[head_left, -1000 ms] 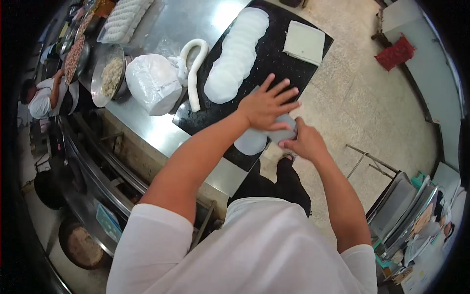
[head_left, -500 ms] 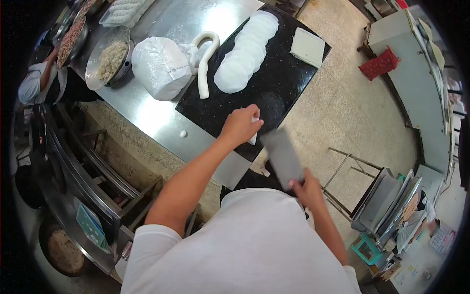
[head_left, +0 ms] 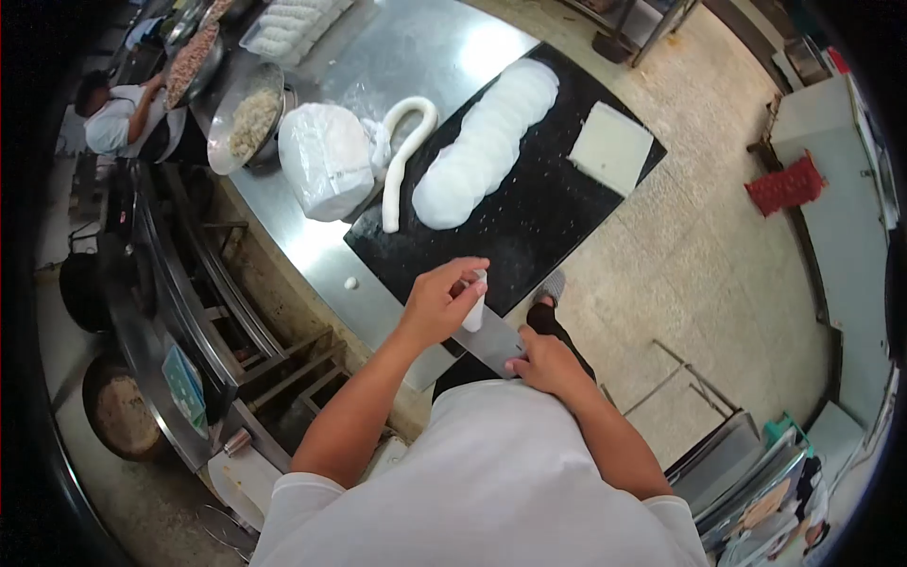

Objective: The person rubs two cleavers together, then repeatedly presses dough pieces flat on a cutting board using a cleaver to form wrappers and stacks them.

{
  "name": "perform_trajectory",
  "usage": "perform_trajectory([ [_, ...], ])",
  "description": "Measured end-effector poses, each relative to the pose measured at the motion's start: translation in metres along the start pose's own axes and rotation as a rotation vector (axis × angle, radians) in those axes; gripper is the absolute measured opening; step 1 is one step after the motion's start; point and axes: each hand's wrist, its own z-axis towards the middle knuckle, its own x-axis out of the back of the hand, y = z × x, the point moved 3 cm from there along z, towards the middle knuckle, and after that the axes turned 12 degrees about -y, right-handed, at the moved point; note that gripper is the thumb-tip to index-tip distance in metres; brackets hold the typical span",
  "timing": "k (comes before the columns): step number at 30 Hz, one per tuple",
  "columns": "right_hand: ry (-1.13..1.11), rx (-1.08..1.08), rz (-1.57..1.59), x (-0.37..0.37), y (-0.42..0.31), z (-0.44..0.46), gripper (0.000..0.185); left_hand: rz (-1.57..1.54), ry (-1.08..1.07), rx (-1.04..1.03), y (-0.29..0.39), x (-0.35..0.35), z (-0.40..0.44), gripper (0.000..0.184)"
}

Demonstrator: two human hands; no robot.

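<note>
My right hand [head_left: 548,362] grips a cleaver [head_left: 496,343], its wide grey blade angled toward the front edge of the black board [head_left: 529,231]. Close to the blade's far end, my left hand [head_left: 442,300] has its fingers curled around a small white piece of dough [head_left: 474,307]; part of that piece is hidden by the fingers. Beyond both hands lies an overlapping row of thin, round white dough wrappers [head_left: 487,142]. To their left a hooked white dough rope [head_left: 395,180] rests partly on the board.
A plastic-wrapped white bundle [head_left: 326,161] stands beside the rope, near a bowl of pale filling [head_left: 253,125]. A square white slab [head_left: 612,146] lies at the board's right corner. A small dough bit [head_left: 351,283] sits on the steel table [head_left: 326,255]. Another person [head_left: 123,118] works at far left.
The cleaver has swung from the right over to my left hand, its blade now near the dough piece. My left hand has shifted slightly toward me. The camera view has tilted.
</note>
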Motion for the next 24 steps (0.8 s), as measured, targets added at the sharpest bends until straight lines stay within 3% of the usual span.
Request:
perform_trajectory([
  [4,0.013,-0.03,-0.036,0.046,0.035,-0.033,0.039,-0.158,0.144,-0.009,0.026,0.013,0.091,0.034],
  [5,0.067,-0.054,0.004,0.058,0.043,-0.043,0.038,-0.099,0.229,-0.188,0.036,0.022,0.125,0.035],
  [6,0.122,-0.079,0.044,0.071,0.048,-0.052,0.036,-0.35,0.203,-0.206,0.044,0.027,0.159,0.037],
  [8,0.145,-0.115,0.081,0.096,0.047,-0.068,0.031,-0.46,0.225,-0.169,0.057,0.037,0.215,0.047],
  [10,0.266,-0.036,0.112,0.117,0.052,-0.078,0.029,-0.387,0.219,-0.166,0.036,0.043,0.254,0.056],
  [11,0.337,0.05,0.14,0.126,0.053,-0.081,0.027,-0.004,0.252,-0.146,0.029,0.043,0.26,0.06],
  [12,0.328,0.049,0.141,0.132,0.054,-0.082,0.027,0.38,0.277,-0.113,0.032,0.041,0.258,0.064],
  [13,0.409,0.126,0.188,0.141,0.052,-0.084,0.025,0.36,0.296,-0.196,0.034,0.038,0.25,0.064],
  [16,0.576,0.314,0.411,0.165,0.051,-0.075,0.023,0.241,0.318,-0.187,0.039,0.028,0.18,0.061],
  [18,0.653,0.466,0.609,0.178,0.052,-0.047,0.023,0.267,0.49,-0.146,0.018,0.029,0.124,0.052],
  [19,0.637,0.48,0.613,0.185,0.053,-0.023,0.023,0.451,0.635,-0.092,0.007,0.033,0.096,0.048],
  [20,0.642,0.433,0.814,0.19,0.06,0.004,0.021,0.634,0.775,-0.035,-0.006,0.037,0.071,0.045],
  [21,0.642,0.374,1.012,0.187,0.066,0.02,0.019,0.615,0.883,0.05,-0.021,0.042,0.051,0.044],
  [22,0.63,0.382,1.008,0.185,0.065,0.028,0.019,0.59,0.994,0.128,-0.033,0.048,0.035,0.043],
  [24,0.576,0.098,1.181,0.176,0.066,0.041,0.014,0.595,1.049,0.107,-0.053,0.06,0.019,0.041],
])
